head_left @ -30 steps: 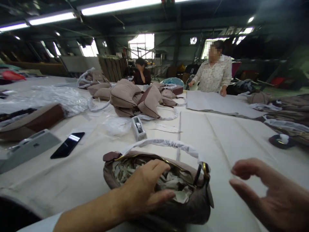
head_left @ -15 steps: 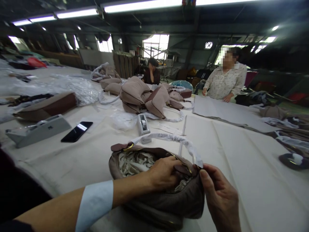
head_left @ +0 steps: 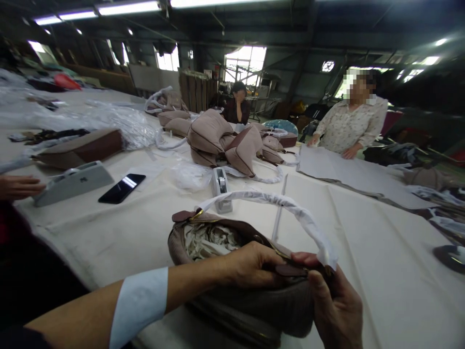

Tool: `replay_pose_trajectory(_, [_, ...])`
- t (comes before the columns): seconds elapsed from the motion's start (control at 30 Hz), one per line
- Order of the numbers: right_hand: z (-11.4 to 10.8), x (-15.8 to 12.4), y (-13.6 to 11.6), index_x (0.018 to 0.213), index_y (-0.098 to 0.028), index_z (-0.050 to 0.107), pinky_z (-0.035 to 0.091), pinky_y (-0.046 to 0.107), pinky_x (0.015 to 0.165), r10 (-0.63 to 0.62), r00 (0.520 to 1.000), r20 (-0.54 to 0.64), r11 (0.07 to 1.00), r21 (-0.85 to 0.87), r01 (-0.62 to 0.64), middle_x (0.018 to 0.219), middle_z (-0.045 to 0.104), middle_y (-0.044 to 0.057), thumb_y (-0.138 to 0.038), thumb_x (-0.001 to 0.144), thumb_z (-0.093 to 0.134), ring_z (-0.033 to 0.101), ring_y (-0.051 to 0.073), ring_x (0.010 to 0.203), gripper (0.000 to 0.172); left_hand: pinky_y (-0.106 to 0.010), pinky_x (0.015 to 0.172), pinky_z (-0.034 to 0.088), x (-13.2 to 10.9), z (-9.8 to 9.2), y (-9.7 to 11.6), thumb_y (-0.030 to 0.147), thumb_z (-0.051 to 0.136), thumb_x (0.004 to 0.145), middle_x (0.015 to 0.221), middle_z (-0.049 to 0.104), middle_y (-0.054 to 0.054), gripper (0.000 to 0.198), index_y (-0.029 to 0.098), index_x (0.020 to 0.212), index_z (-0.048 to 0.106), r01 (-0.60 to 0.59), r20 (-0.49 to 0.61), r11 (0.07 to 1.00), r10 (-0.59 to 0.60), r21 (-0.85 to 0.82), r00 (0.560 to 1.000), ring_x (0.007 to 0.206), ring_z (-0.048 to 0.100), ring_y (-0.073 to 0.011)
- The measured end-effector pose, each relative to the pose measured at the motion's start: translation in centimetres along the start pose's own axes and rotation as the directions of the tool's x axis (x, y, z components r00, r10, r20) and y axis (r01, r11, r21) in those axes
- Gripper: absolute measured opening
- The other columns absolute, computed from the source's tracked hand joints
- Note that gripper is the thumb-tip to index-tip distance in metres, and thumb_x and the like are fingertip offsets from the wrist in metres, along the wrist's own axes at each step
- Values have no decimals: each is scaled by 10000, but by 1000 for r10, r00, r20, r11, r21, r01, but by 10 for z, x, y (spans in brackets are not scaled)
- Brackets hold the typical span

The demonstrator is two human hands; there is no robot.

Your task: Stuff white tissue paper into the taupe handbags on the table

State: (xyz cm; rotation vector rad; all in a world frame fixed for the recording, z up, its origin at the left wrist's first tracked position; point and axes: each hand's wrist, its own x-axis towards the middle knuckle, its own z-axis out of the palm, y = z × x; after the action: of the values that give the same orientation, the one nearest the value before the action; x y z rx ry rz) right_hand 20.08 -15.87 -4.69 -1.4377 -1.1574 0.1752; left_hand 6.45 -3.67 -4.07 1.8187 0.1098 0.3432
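Observation:
In front of me a taupe handbag (head_left: 250,310) sits on the white-covered table, its zipped mouth open. Crumpled paper stuffing (head_left: 209,241) shows inside. White wrapping covers its handle (head_left: 269,197), which arches over the top. My left hand (head_left: 254,265) reaches across the opening, closed on the bag's rim by the brown leather zipper tab (head_left: 290,270); some of its fingertips are hidden inside. At the bag's right end, my right hand (head_left: 337,300) pinches the rim close to the handle's base, thumb in front and fingers behind.
Behind the bag stand a small tape dispenser (head_left: 221,189) and a pile of similar bags (head_left: 221,140). Leftward lie a phone (head_left: 122,188), a larger tape dispenser (head_left: 76,182) and another person's hand (head_left: 20,187). Two people are across the table, one by grey sheets (head_left: 348,169).
My left hand has shifted right along the opening to the zipper end. My right hand now wraps further over the rim, and the handle leans more right. Another person's hand has appeared at left.

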Motion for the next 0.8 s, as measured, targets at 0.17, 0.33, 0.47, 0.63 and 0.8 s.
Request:
replay_pose_trajectory(0.17, [1,5,14,916,-208,603,543,297,770,-90,995,50,979,189,79,931,651,55,-340,886,539,630,199,893,149,-279,650,430,9,17,-3,304,552,819,772,660,-75,229,129,846,697,85,-254,854,57,513,965,760,622,-224])
replay_pose_trajectory(0.33, [3,11,18,935,-207,604,542,292,775,-124,992,38,972,207,113,901,644,49,-329,901,517,632,185,878,153,-217,740,438,3,12,9,73,530,675,811,639,-27,181,132,787,659,-5,-252,978,59,210,966,805,589,-150])
replay_pose_trajectory(0.47, [4,14,14,923,-212,600,541,258,740,-134,990,52,982,143,125,890,651,37,-337,892,530,637,170,850,147,-201,579,364,2,12,28,258,608,743,632,491,37,154,145,666,536,153,-271,988,-147,1,951,625,466,-97])
replay_pose_trajectory(0.63, [6,10,4,905,-212,611,507,187,638,-134,991,-14,990,-42,134,795,653,0,-373,870,559,621,125,712,173,-213,604,333,7,9,54,233,485,826,688,491,27,191,154,652,473,172,-261,950,-102,259,960,658,448,-95])
replay_pose_trajectory(0.8, [12,7,-1,816,-179,599,437,155,495,-162,978,-129,965,-229,129,688,627,-6,-381,860,580,566,96,568,207,-232,549,308,4,1,47,182,469,807,637,503,24,138,167,670,460,271,-239,803,-165,531,957,589,445,-106])
